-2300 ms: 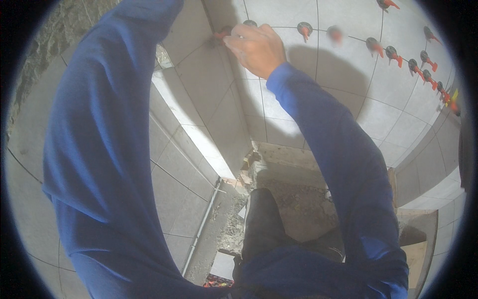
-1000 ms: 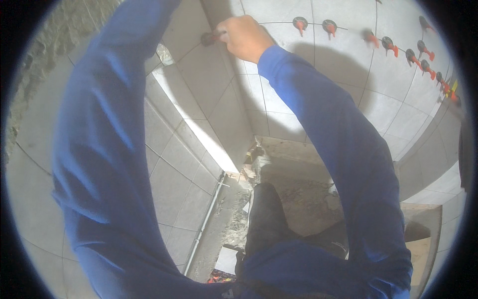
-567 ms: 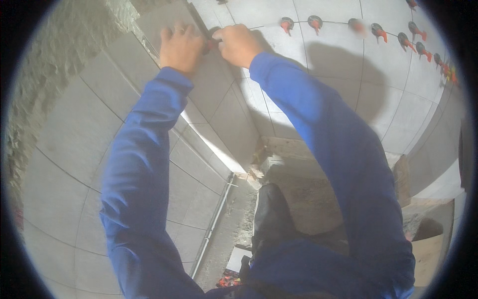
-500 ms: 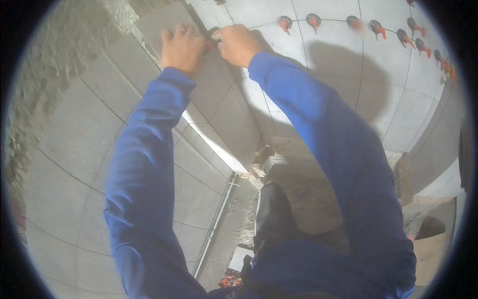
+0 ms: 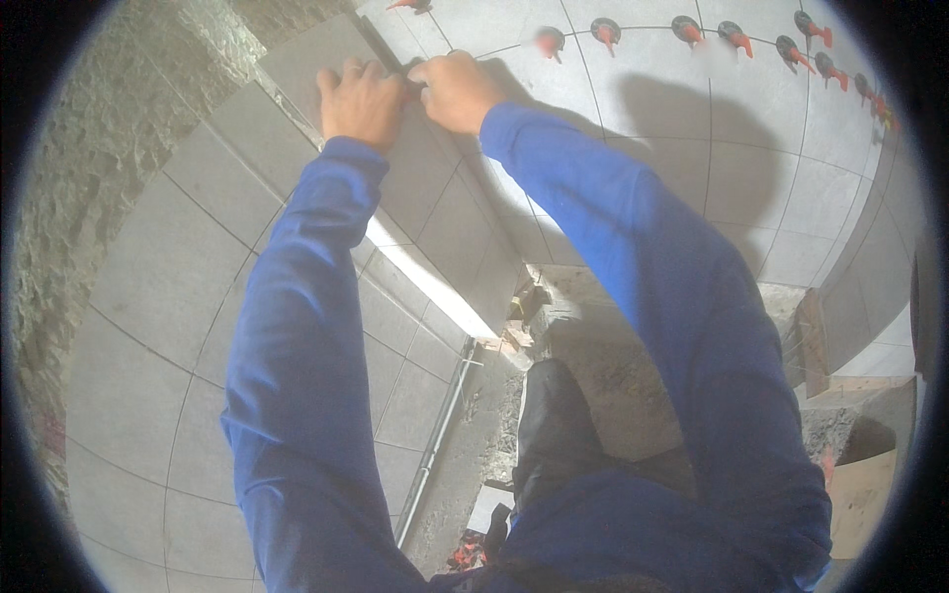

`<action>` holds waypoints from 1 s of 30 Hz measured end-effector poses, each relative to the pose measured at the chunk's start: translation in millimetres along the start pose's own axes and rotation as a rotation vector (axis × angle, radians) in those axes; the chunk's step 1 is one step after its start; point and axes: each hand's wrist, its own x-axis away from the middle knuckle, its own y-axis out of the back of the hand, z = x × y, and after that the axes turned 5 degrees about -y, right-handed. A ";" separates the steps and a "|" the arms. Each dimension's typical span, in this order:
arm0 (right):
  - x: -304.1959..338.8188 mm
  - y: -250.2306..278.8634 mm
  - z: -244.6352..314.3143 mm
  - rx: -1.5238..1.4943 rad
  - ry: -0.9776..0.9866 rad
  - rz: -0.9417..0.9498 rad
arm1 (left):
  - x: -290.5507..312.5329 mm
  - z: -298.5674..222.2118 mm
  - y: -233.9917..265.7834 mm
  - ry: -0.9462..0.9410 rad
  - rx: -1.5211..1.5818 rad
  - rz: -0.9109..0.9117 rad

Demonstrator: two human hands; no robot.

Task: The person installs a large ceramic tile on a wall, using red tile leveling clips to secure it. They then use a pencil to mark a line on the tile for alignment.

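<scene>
Both my hands are together at the upper part of a narrow grey tiled wall face (image 5: 450, 222), close to the inner corner. My left hand (image 5: 361, 104) is closed, its bent fingers against the grey tile (image 5: 321, 49) and its thumb side hidden. Touching or nearly touching it, my right hand (image 5: 457, 91) pinches a small red and dark tile levelling clip (image 5: 411, 90), mostly covered by the fingers. Similar red-handled levelling clips (image 5: 733, 38) stick out along a joint of the lighter tiled wall (image 5: 652, 64) to the right.
Large grey tiles (image 5: 148, 346) cover the left side, bordered by rough bare wall (image 5: 109, 109). Below the corner lie broken masonry pieces (image 5: 514, 336). A thin metal pipe (image 5: 435, 445) runs along the tiles' foot. My knee (image 5: 554, 415) is beneath my arms. Red pieces (image 5: 467, 551) lie low down.
The view has shifted slightly. My hands stay at the same spot, with the right hand now a little closer to the left. Less of the red clip shows between them.
</scene>
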 end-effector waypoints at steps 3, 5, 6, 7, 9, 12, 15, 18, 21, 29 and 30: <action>-0.9 -0.3 -0.9 0.024 -0.016 0.037 | -1.0 -0.3 -1.2 -0.001 0.009 -0.021; -0.6 -0.5 -1.0 0.010 0.011 0.016 | -2.2 -0.8 -2.3 0.001 -0.008 -0.004; -0.8 0.0 -1.0 0.015 0.011 0.024 | -3.0 -0.6 -2.7 0.000 -0.006 0.025; -0.7 0.2 -0.9 0.009 0.021 0.022 | -3.4 -0.7 -3.0 -0.001 0.006 0.028; -1.4 1.3 -0.1 0.017 0.013 0.059 | -4.9 1.1 -2.3 -0.012 0.045 0.050; -0.9 3.0 1.8 0.070 0.033 0.058 | -9.7 4.7 2.5 -0.012 0.062 0.125; -0.3 4.0 3.8 0.060 0.039 0.044 | -22.3 9.8 11.0 -0.088 -0.011 0.304; -0.8 5.7 3.9 0.076 0.043 0.103 | -34.7 20.4 20.4 -0.058 0.020 0.366; -0.1 6.1 3.8 0.070 0.022 0.098 | -29.5 23.3 21.6 -0.070 0.064 0.239; 2.8 2.2 1.6 -0.014 0.011 0.027 | -6.4 -6.3 -14.4 0.079 -0.182 0.054; 2.3 1.5 0.7 -0.018 0.004 0.041 | -6.8 -8.6 -17.9 0.084 -0.193 0.079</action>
